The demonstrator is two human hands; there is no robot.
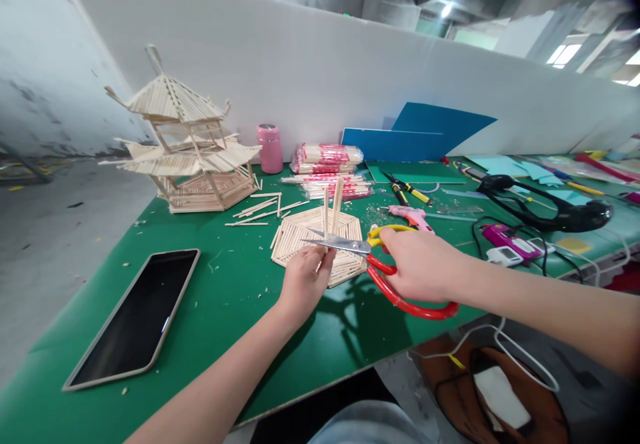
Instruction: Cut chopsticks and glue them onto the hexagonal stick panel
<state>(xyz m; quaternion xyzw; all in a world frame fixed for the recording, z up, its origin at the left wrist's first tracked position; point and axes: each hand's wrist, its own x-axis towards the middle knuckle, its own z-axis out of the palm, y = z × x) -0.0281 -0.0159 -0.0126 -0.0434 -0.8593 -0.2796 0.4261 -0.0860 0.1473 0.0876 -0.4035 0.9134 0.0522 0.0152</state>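
Note:
Fingers of my left hand (309, 277) are pinched round the lower end of a thin wooden stick (327, 207), which stands upright over the hexagonal stick panel (295, 234). My right hand (420, 264) is wrapped round the handles of scissors (350, 245), one yellow and one red. The scissor blades point left, parted, across the stick just above my left fingertips. Close beside it, to the right, rises a thicker upright stick or pair of sticks (337, 205); its lower end is hidden behind the blades.
A stick pagoda (193, 161) and pink bottle (271, 149) stand at the back left. A phone (135, 317) lies at front left. Bagged sticks (327, 161), pliers (407, 191), a pink glue gun (413, 216) and black headband-like object (545, 207) lie beyond the panel or right.

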